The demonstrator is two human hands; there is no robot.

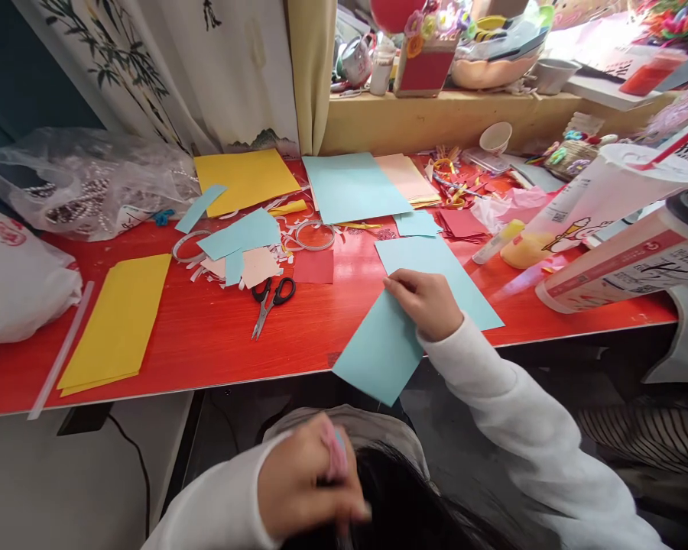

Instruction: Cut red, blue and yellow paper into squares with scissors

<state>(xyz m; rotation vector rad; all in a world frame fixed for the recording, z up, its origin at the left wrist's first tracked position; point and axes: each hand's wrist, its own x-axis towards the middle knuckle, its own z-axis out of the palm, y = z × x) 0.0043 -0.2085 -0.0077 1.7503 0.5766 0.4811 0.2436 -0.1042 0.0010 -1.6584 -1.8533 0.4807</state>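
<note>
Over the near edge of the red table (206, 328), one blue sheet (378, 351) hangs partly past the front, its upper corner pinched between the thumb and fingers of the right hand (430, 302). Lower down, near the person's dark hair (401, 504), the left hand (309, 477) is blurred with its fingers bent; something pink (335, 454) shows at them, but I cannot tell whether it is gripped. Two more large blue pieces lie on the table, a front sheet (459, 283) just behind the right hand and a back sheet (355, 187) farther off, with four smaller blue scraps (238, 233) around. One pair of scissors (270, 298) lies beside one red square (314, 267); two clear rings (314, 235) sit among the cuttings. At left are a stack of at least two yellow strips (118, 321), one white bag (23, 283) and one clear bag (100, 168); one large yellow sheet (246, 179) lies at the back. To the right stand two tall drink cups (624, 267), near one glue stick (498, 242). The tabletop is glossy; behind it hang a bamboo-print curtain (235, 76) and a tan curtain (310, 76), beside a crowded windowsill (378, 122).
</note>
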